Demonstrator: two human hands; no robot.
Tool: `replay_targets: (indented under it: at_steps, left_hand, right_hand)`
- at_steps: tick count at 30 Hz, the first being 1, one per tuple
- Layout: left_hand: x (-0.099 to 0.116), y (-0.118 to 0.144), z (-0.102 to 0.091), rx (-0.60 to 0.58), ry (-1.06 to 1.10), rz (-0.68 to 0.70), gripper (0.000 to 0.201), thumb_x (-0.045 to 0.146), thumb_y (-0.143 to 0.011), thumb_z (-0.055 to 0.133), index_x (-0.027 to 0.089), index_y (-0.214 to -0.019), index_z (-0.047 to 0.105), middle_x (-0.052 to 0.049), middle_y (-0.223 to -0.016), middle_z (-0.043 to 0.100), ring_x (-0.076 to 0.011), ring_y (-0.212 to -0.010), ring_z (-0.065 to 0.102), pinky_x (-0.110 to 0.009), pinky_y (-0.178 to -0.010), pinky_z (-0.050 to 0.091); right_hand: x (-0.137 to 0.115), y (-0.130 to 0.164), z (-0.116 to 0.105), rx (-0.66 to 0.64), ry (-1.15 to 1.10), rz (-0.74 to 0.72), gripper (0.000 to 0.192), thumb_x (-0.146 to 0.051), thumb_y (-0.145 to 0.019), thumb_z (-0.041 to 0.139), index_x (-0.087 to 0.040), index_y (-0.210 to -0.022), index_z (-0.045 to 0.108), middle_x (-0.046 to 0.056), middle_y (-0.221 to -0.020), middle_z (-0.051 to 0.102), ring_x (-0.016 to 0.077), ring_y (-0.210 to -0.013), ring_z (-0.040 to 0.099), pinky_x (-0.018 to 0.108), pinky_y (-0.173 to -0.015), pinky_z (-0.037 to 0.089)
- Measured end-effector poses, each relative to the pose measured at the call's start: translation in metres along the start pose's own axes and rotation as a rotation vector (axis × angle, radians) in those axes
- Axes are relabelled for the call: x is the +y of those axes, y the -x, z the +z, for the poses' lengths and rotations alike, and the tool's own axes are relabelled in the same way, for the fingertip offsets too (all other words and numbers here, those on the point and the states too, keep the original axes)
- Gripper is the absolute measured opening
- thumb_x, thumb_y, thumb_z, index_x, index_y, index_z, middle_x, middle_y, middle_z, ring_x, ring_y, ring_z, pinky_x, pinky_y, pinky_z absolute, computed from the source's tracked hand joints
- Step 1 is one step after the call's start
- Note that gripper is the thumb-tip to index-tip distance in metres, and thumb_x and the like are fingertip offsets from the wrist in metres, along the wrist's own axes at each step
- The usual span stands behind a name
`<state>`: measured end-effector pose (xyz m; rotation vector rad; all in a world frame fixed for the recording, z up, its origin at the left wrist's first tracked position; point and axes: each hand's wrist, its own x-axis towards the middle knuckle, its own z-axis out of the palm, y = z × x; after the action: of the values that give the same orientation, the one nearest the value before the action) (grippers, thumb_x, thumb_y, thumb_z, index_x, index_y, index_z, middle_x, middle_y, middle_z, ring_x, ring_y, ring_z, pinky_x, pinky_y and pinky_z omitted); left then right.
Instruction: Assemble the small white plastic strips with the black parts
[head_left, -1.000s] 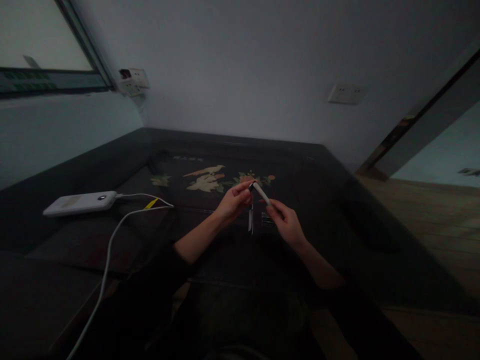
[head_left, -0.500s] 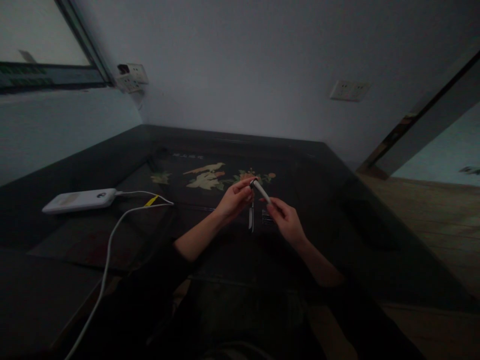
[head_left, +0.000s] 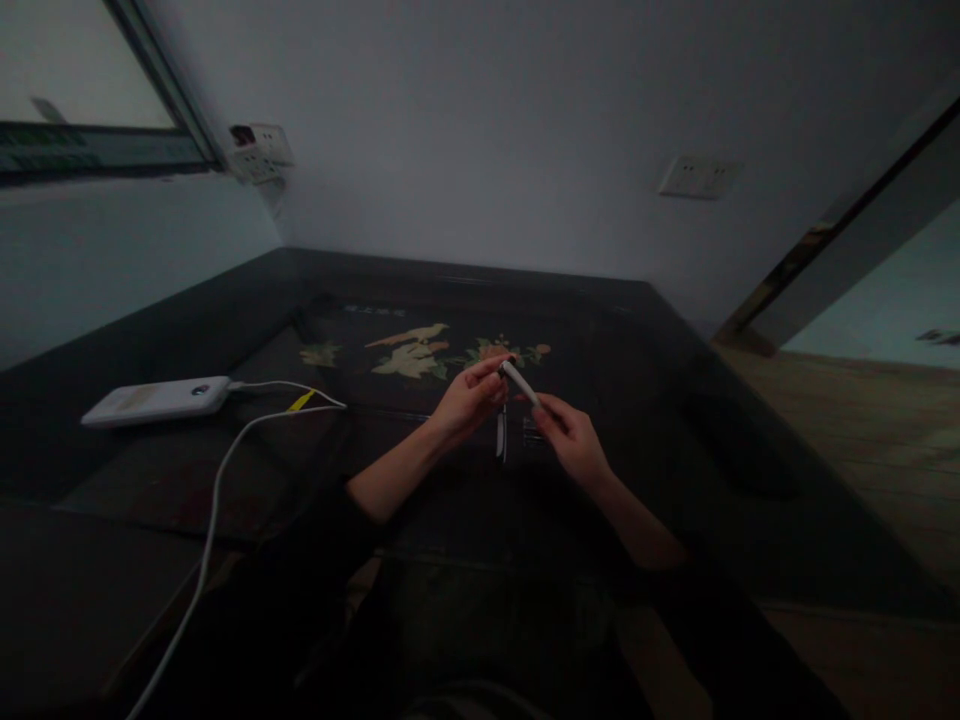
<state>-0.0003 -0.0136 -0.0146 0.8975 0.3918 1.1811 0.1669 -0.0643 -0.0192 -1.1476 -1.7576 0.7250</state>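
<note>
Here I see both hands raised together above the dark table, just past its middle. My right hand pinches the lower end of a white pen between thumb and curled fingers; the pen slants up toward 11 o'clock. My left hand closes its fingertips on the pen's dark upper tip, the other fingers loosely bent. Whether that tip is a cap or part of the pen, I cannot tell in this dim light. Just beneath the hands, at 6 o'clock from the pen, a small pale object lies on the table. Far out at 9 o'clock sits a white power bank, its cable trailing toward me. A flower inlay shows at 11 o'clock.
</note>
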Motion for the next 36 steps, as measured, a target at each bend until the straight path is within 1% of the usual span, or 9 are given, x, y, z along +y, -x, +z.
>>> replay_targets:
  at_steps: [6,10,15,20,22,25,28,33,36]
  left_hand:
    - [-0.0019,-0.0006,-0.002,-0.02,-0.011,0.029,0.05,0.037,-0.056,0.083,0.015,-0.099,0.068,0.006,-0.052,0.046,-0.0033,-0.049,0.038,-0.019,-0.053,0.032]
    - [-0.0017,-0.0012,-0.0035,-0.018,-0.014,0.019,0.05,0.037,-0.055,0.083,0.015,-0.099,0.068,0.006,-0.054,0.049,-0.0032,-0.05,0.04,-0.019,-0.054,0.034]
    - [-0.0006,-0.0014,-0.0031,0.041,0.003,0.0,0.052,0.034,-0.05,0.085,0.017,-0.096,0.069,0.003,-0.066,0.058,-0.0051,-0.058,0.05,-0.02,-0.061,0.042]
    - [-0.0035,-0.0038,-0.0065,0.028,0.012,0.006,0.052,0.035,-0.049,0.085,0.019,-0.096,0.07,0.002,-0.069,0.06,-0.0072,-0.063,0.054,-0.021,-0.063,0.043]
    - [-0.0039,-0.0041,-0.0071,0.023,0.008,0.012,0.051,0.034,-0.05,0.085,0.019,-0.096,0.07,0.003,-0.067,0.057,-0.0056,-0.06,0.051,-0.021,-0.062,0.042]
    - [-0.0028,-0.0031,-0.006,0.014,-0.025,0.008,0.051,0.034,-0.051,0.085,0.018,-0.097,0.07,0.005,-0.06,0.052,-0.003,-0.052,0.042,-0.019,-0.055,0.037]
    - [-0.0015,-0.0015,-0.0042,0.002,-0.055,0.021,0.053,0.037,-0.051,0.084,0.017,-0.097,0.069,0.007,-0.055,0.047,-0.0029,-0.049,0.038,-0.019,-0.052,0.033]
    - [-0.001,-0.0007,-0.0041,0.007,-0.066,0.017,0.056,0.038,-0.05,0.085,0.016,-0.099,0.068,0.006,-0.055,0.049,-0.0027,-0.05,0.039,-0.019,-0.054,0.033]
    - [-0.0007,-0.0014,-0.0039,0.006,-0.055,0.01,0.055,0.037,-0.05,0.085,0.016,-0.098,0.068,0.006,-0.056,0.05,-0.0028,-0.05,0.04,-0.019,-0.054,0.035]
  right_hand:
    - [0.0036,-0.0017,-0.0016,0.091,0.029,0.014,0.037,-0.04,-0.088,0.047,-0.014,-0.108,0.066,0.005,-0.082,0.065,0.0128,-0.057,0.048,0.024,-0.052,0.037]
    - [0.0041,-0.0005,-0.0008,0.066,0.038,0.013,0.037,-0.04,-0.088,0.048,-0.015,-0.109,0.066,0.005,-0.081,0.067,0.014,-0.059,0.051,0.024,-0.053,0.039]
    - [0.0007,0.0017,0.0017,-0.004,-0.011,-0.05,0.035,-0.038,-0.087,0.049,-0.016,-0.108,0.066,0.007,-0.097,0.069,0.0191,-0.079,0.062,0.027,-0.067,0.047]
    - [-0.0012,0.0019,0.0015,-0.07,-0.028,-0.03,0.036,-0.037,-0.087,0.049,-0.014,-0.11,0.065,0.007,-0.093,0.069,0.0159,-0.069,0.06,0.025,-0.059,0.045]
    - [-0.0001,0.0012,0.0007,-0.039,-0.02,-0.028,0.035,-0.036,-0.088,0.049,-0.014,-0.108,0.066,0.006,-0.091,0.069,0.0151,-0.067,0.058,0.025,-0.058,0.043]
    - [0.0026,-0.0002,0.0,0.013,0.0,0.006,0.035,-0.038,-0.088,0.048,-0.015,-0.108,0.066,0.005,-0.082,0.067,0.0127,-0.058,0.051,0.024,-0.051,0.038]
    - [0.004,-0.0013,-0.0002,0.062,0.008,0.036,0.037,-0.04,-0.088,0.048,-0.015,-0.108,0.066,0.004,-0.076,0.064,0.0113,-0.052,0.045,0.023,-0.047,0.033]
    - [0.0025,-0.0012,-0.0005,0.091,0.022,0.043,0.038,-0.041,-0.087,0.048,-0.015,-0.107,0.067,0.003,-0.073,0.063,0.0114,-0.051,0.043,0.023,-0.046,0.032]
    - [0.0012,0.0,-0.0005,0.051,0.022,0.031,0.038,-0.041,-0.087,0.048,-0.015,-0.108,0.066,0.005,-0.077,0.066,0.0136,-0.056,0.05,0.024,-0.048,0.037]
